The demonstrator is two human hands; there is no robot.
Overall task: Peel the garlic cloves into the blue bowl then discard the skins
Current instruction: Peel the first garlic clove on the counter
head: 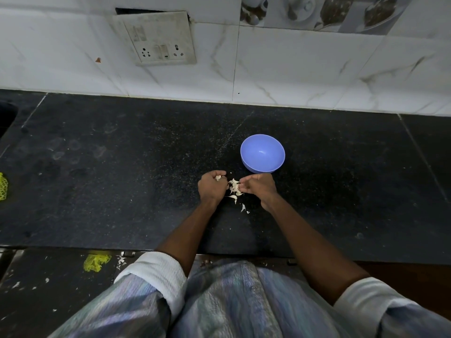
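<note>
Black stone counter (122, 167) lying below a tiled wall. Left hand (211, 187) curling its fingers around a garlic piece (218, 177). Garlic cloves (234, 187) lying between the hands. Right hand (258, 189) pinching at that pile. Blue bowl (262, 153) sitting at 12 o'clock from the right hand, nothing showing inside.

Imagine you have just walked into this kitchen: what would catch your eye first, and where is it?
The blue bowl stands out brightly against the dark countertop, sitting just beyond the hands, and it looks empty. Right in front of it, the left hand grips a garlic clove while the right hand picks at the pale pile of garlic pieces lying between them.
</note>
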